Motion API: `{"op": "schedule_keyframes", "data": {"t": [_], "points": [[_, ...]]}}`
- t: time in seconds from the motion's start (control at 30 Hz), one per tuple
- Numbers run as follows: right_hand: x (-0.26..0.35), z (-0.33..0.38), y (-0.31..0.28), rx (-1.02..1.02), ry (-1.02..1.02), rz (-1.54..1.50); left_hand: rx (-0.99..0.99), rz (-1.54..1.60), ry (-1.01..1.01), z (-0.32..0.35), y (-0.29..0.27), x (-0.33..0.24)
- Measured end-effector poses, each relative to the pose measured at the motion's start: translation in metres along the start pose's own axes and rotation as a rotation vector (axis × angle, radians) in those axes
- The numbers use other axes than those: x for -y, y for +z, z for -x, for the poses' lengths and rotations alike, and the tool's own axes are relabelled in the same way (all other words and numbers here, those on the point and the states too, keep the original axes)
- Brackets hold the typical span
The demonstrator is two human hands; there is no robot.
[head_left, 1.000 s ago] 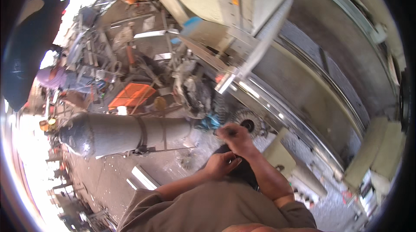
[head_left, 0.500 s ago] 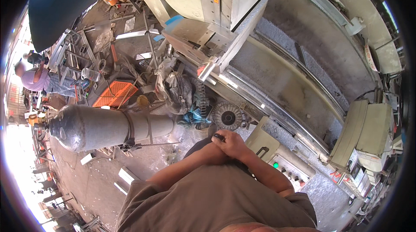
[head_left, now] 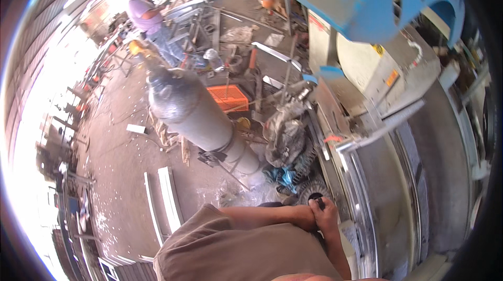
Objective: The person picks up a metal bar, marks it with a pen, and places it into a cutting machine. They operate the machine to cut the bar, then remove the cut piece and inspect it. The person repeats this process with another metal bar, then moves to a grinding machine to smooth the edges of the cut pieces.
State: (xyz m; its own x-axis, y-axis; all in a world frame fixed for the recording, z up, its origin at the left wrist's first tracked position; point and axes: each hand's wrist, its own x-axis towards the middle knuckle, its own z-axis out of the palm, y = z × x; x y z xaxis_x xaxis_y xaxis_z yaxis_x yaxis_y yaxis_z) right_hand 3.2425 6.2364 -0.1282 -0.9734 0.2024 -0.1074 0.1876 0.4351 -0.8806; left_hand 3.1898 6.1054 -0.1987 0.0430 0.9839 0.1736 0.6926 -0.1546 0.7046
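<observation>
My hands are together in front of my body. My right hand (head_left: 327, 214) is closed and lies over the end of my left hand (head_left: 305, 217), whose fingers are hidden behind it. A small black thing (head_left: 319, 202) shows at the top of the right hand; its kind is too small to tell. Just beyond the hands is a round, ribbed grey part (head_left: 309, 191) on the floor. Beside it lie a bright blue crumpled plastic piece (head_left: 284, 177) and a dusty grey bag (head_left: 285, 137).
A large grey gas cylinder (head_left: 209, 116) stands ahead to the left, strapped to a frame. White metal profiles (head_left: 168, 197) lie on the floor at left. A long machine bed (head_left: 401, 176) runs along my right. Beyond are an orange crate (head_left: 228, 97), scrap and a person (head_left: 146, 16).
My view has swung to the left, so the cylinder, the person and the machine appear farther right. My hands stay clasped together with the small black thing.
</observation>
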Motion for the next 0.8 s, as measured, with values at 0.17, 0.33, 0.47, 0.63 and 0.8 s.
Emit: {"op": "schedule_keyframes", "data": {"t": [0.17,0.33,0.47,0.63,0.8], "points": [[0.021,-0.01,0.013,0.079,-0.015,-0.003,0.031,-0.005,-0.128,0.011,-0.006,-0.002],[0.009,-0.003,-0.001,-0.16,-0.103,-0.042,0.022,-0.152,-0.049,-0.006,-0.057,-0.039],[0.011,0.02,-0.037,-0.33,-0.038,-0.027,0.188,0.192,-0.677,-0.018,-0.049,-0.023],[-0.039,0.131,-0.079,-0.683,0.456,0.147,0.259,0.439,-0.732,-0.045,-0.078,-0.056],[-0.119,0.32,-0.075,-1.206,0.862,0.002,0.351,0.366,-0.52,-0.045,-0.042,-0.038]]}}
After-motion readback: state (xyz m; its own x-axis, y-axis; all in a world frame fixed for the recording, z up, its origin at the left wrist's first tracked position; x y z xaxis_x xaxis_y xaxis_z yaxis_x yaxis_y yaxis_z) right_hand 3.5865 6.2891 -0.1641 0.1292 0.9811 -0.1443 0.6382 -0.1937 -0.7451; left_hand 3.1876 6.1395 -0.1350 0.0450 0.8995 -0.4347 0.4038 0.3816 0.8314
